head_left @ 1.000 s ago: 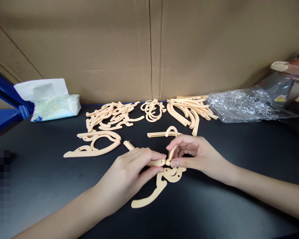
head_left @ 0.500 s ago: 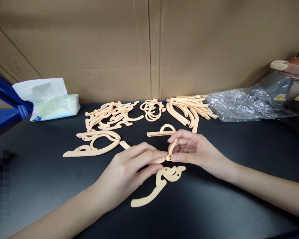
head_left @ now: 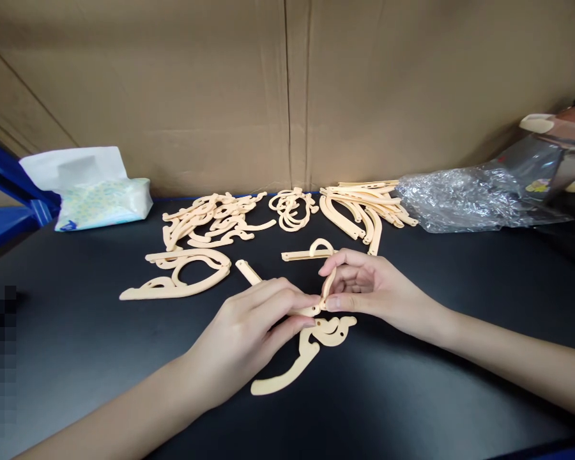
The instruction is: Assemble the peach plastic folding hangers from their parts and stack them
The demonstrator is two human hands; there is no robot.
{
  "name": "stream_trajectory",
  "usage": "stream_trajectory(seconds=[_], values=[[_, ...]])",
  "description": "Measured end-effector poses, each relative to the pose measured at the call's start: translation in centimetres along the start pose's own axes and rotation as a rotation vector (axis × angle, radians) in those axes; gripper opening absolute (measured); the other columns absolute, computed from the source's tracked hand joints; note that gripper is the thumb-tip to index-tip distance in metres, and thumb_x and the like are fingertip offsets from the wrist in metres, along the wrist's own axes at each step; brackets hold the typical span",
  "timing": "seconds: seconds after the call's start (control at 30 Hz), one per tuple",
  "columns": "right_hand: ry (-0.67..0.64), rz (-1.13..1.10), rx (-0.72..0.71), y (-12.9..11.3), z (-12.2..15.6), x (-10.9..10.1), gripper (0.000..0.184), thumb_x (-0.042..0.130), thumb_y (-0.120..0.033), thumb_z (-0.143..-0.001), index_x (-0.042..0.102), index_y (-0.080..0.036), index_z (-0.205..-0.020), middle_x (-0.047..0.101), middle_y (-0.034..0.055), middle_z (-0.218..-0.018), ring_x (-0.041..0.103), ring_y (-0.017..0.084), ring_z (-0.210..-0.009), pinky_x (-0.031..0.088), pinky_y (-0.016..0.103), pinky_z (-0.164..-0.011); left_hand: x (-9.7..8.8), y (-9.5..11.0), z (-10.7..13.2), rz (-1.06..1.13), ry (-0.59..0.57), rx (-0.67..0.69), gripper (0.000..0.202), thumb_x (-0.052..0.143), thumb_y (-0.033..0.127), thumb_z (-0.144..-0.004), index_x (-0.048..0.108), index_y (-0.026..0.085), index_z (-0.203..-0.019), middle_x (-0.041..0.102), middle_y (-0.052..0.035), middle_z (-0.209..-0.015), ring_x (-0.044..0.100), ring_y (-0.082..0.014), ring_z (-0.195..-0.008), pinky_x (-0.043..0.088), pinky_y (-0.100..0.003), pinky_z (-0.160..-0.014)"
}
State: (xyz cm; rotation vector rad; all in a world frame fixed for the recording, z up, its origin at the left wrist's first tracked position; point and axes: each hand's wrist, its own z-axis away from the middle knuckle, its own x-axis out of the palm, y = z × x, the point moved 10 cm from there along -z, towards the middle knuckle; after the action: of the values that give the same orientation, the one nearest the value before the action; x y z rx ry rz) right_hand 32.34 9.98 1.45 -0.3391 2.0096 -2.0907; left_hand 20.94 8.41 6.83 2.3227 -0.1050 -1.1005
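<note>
Head view: my left hand [head_left: 256,329] pinches a bar [head_left: 308,312], right hand [head_left: 376,284] a curved piece [head_left: 329,285], one set [head_left: 199,291] looks joined, loose piles [head_left: 381,197] remain.

Room is left on the black tabletop [head_left: 359,409] between the forearms [head_left: 498,353]; forward, passage is blocked by a loose curved piece [head_left: 297,368], left hand [head_left: 263,319] and right hand [head_left: 374,284].

No lettering seems legible from this view.
</note>
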Motion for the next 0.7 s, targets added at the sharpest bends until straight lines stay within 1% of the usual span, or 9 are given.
stream_trajectory(seconds=[0.2,0.37,0.5,0.7], values=[[0.000,0.067,0.020,-0.09,-0.03,0.17,0.028,0.078,-0.031,-0.077,0.055,-0.020,-0.090,0.067,-0.0028,-0.077,0.065,0.012,-0.074,0.052,0.026,-0.071,0.32,0.13,0.05,-0.026,-0.026,0.004,0.013,0.055,0.010,-0.093,0.062,0.016,-0.102,0.064,-0.0024,-0.086,0.060,-0.0110,-0.076,0.050,-0.022,-0.069],[0.035,0.144,0.035,-0.04,0.00,0.19,0.032,0.080,-0.036,-0.072,0.056,-0.020,-0.085,0.066,-0.0031,-0.072,0.065,0.014,-0.070,0.052,0.028,-0.069,1.06,0.44,0.24,-0.106,-0.090,0.043,0.015,0.050,0.013,-0.097,0.062,0.016,-0.105,0.065,-0.0036,-0.086,0.061,-0.0133,-0.078,0.050,-0.025,-0.070],[0.052,0.142,0.015,0.15,-0.11,0.05,0.031,0.079,-0.037,-0.074,0.057,-0.019,-0.088,0.067,-0.0022,-0.072,0.066,0.014,-0.069,0.052,0.028,-0.067,1.02,-0.08,0.31,-0.138,-0.071,0.025,0.013,0.052,0.016,-0.096,0.063,0.017,-0.102,0.064,-0.0019,-0.083,0.059,-0.0127,-0.074,0.047,-0.025,-0.067],[0.056,0.088,0.010,0.32,-0.31,-0.13,0.031,0.080,-0.033,-0.073,0.059,-0.019,-0.090,0.070,-0.0019,-0.072,0.069,0.015,-0.070,0.054,0.029,-0.070,0.70,-0.01,0.17,-0.187,-0.042,0.030,0.012,0.054,0.018,-0.096,0.065,0.018,-0.102,0.065,-0.0017,-0.085,0.059,-0.0129,-0.074,0.046,-0.025,-0.069]])
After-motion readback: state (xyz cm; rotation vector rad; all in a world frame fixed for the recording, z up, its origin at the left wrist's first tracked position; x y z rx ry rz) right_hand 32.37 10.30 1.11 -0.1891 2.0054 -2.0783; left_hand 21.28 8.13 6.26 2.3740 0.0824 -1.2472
